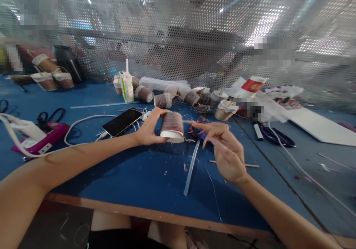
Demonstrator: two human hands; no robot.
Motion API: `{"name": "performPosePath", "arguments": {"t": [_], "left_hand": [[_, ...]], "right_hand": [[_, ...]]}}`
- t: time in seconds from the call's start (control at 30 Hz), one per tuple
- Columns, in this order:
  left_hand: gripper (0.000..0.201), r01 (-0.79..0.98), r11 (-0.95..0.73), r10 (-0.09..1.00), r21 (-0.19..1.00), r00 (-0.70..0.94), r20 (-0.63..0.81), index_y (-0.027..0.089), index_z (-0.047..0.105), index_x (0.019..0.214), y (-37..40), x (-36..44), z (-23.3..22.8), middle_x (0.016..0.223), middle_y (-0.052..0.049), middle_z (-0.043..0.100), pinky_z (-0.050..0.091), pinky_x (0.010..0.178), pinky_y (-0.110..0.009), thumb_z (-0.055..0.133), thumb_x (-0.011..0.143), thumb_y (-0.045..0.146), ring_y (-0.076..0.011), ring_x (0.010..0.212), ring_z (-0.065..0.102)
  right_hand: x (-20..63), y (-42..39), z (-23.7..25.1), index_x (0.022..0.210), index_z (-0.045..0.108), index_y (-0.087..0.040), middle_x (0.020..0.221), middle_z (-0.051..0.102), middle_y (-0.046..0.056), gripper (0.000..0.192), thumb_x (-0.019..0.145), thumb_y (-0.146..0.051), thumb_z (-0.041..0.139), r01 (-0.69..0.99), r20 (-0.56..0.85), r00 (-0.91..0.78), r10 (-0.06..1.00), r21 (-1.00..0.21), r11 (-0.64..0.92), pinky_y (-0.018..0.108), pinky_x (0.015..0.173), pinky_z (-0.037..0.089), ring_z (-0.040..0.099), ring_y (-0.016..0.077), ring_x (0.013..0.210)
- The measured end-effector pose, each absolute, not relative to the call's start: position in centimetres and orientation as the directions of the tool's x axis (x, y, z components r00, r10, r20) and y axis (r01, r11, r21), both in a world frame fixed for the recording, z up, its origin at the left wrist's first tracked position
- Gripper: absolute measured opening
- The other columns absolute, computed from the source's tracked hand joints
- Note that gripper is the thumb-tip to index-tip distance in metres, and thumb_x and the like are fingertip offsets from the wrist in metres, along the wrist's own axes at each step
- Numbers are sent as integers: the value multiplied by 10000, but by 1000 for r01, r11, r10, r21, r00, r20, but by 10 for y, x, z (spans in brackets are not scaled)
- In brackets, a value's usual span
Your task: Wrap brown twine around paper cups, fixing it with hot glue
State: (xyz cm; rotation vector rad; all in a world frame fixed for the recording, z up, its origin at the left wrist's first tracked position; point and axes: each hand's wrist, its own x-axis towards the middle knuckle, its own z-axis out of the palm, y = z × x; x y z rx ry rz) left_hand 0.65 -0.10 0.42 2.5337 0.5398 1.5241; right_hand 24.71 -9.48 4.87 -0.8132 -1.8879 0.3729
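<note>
Winding looks well along, judging by the cup (172,127): brown wire wraps most of its wall, with only a bare white band left at the rim end, and several cups wound the same way lie beyond the fingertips near the mesh (178,48). How many turns remain cannot be told. Left hand (150,128) raised off the blue table (139,182), forearm stretched in from the near left edge, wrist bent inward; thumb below and fingers curled over the top, clamping the cup on its side just right of the palm. Right hand (226,148) lifted too, back toward the camera, forearm coming in from the lower right; forefinger and thumb drawn together toward the cup as if pinching a fine strand, though the strand itself is too thin to make out; other fingers loosely curled. Tips of the two hands near each other, not touching. A clear strip (191,171) lies under the right fingers, a phone (122,122) just left of the left knuckles, wire scraps scattered below.
</note>
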Motion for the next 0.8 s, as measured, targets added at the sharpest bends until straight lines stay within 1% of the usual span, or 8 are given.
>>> {"name": "performPosePath", "arguments": {"t": [0.07, 0.13, 0.27, 0.4, 0.53, 0.67, 0.73, 0.8], "left_hand": [[648, 258, -923, 372, 286, 407, 834, 206, 421, 1278, -1, 7, 4, 1114, -94, 532, 516, 864, -440, 665, 740, 471, -251, 995, 545], [673, 280, -918, 378, 281, 398, 836, 202, 420, 1280, -1, 7, 3, 1117, -95, 522, 518, 857, -437, 677, 725, 484, -251, 993, 544], [692, 305, -911, 385, 278, 386, 839, 201, 415, 1286, -1, 8, 2, 1124, -97, 514, 511, 876, -446, 671, 731, 525, -254, 1011, 538], [732, 272, -920, 370, 282, 367, 854, 201, 398, 1311, 0, 7, 0, 1137, -101, 498, 507, 883, -445, 690, 727, 533, -262, 1046, 521], [736, 215, -930, 357, 297, 347, 867, 208, 405, 1317, 2, 5, -2, 1131, -100, 497, 504, 868, -442, 718, 723, 509, -253, 1027, 513], [734, 211, -934, 348, 290, 339, 874, 204, 410, 1305, 3, 3, -2, 1114, -93, 505, 506, 853, -429, 714, 719, 525, -243, 1000, 514], [737, 243, -929, 350, 278, 338, 874, 202, 410, 1297, 2, 4, -1, 1104, -90, 510, 506, 849, -422, 719, 710, 523, -240, 991, 517], [750, 289, -923, 347, 256, 334, 876, 202, 408, 1292, 0, 6, 0, 1099, -89, 513, 508, 843, -421, 734, 693, 515, -242, 987, 519]], "right_hand": [[243, -101, 50, 735, 543, -253, 1072, 731, 59, 230, 929, -320, 442, 297, 636, -344, 691, -625, 722, 511, 949, 396, 508, 288, 1056], [240, -104, 51, 669, 533, -250, 1013, 739, 59, 290, 930, -345, 449, 306, 571, -416, 707, -645, 701, 490, 921, 393, 481, 280, 997], [238, -102, 50, 614, 500, -243, 921, 720, 70, 361, 934, -401, 453, 318, 524, -426, 737, -676, 665, 471, 868, 384, 462, 267, 901], [237, -95, 47, 580, 511, -233, 732, 577, 56, 390, 909, -439, 473, 190, 555, -249, 794, -776, 602, 425, 784, 399, 556, 259, 852], [239, -85, 46, 497, 447, -229, 578, 480, 24, 419, 868, -423, 469, 123, 519, -50, 853, -845, 521, 375, 682, 381, 595, 230, 698], [244, -74, 44, 462, 381, -235, 506, 494, 7, 391, 821, -335, 495, 257, 456, 157, 876, -875, 409, 346, 646, 362, 537, 185, 595], [247, -72, 42, 508, 417, -232, 552, 535, 2, 317, 800, -296, 524, 329, 465, 247, 851, -866, 377, 336, 642, 378, 536, 179, 611], [250, -73, 40, 627, 485, -233, 669, 607, 12, 204, 821, -290, 510, 394, 532, 235, 813, -817, 421, 351, 685, 416, 574, 197, 699]]}}
